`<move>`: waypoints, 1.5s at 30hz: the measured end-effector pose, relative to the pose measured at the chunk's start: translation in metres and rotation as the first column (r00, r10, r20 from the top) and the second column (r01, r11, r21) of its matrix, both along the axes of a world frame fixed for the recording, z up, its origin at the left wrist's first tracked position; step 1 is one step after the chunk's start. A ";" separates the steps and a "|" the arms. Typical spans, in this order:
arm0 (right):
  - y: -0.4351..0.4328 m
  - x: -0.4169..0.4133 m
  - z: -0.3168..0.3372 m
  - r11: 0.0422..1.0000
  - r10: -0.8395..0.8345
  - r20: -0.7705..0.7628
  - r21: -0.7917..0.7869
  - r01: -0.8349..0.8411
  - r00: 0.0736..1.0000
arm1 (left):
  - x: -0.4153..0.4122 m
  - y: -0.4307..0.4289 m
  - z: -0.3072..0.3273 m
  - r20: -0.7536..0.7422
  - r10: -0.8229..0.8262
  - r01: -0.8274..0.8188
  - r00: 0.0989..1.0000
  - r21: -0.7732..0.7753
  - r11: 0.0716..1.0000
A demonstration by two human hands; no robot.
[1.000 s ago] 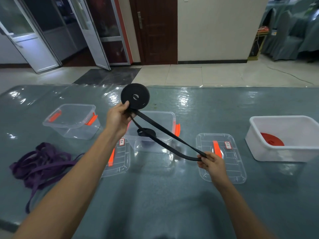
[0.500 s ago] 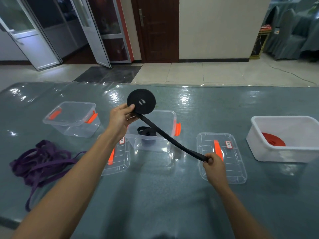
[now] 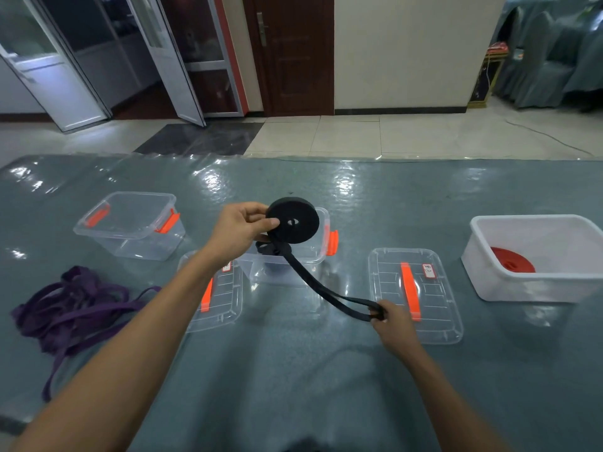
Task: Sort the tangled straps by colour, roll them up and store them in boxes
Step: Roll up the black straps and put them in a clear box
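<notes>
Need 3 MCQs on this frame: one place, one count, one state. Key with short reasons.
1. Where is the red strap roll? A) white bin B) left clear box C) on a lid
2. How many clear lids lie on the table? A) one B) two C) four
3. The purple straps are: A) rolled B) a loose tangle C) boxed
Key: 1A, it lies inside the bin at far right. 2B, left lid and right lid, either side of the middle clear box. 3B, they sprawl unrolled on the table.
</notes>
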State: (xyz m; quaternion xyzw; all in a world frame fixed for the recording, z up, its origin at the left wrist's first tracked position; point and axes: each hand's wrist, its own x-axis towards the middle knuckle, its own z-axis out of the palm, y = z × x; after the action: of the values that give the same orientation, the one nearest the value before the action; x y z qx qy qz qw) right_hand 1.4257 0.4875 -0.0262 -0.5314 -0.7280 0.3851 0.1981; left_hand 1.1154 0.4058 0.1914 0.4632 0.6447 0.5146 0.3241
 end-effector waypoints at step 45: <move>-0.019 -0.035 0.172 0.961 -0.046 -0.786 -0.203 -0.187 0.616 | 0.064 -0.009 -0.006 -0.202 -0.133 0.154 0.970 0.089 0.984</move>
State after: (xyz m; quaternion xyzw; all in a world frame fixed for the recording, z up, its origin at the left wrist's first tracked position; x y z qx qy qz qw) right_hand 1.3911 0.4689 0.1461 -0.3020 -0.5303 0.6793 0.4076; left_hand 1.1791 0.3971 0.1852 0.5731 0.6106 0.4745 0.2712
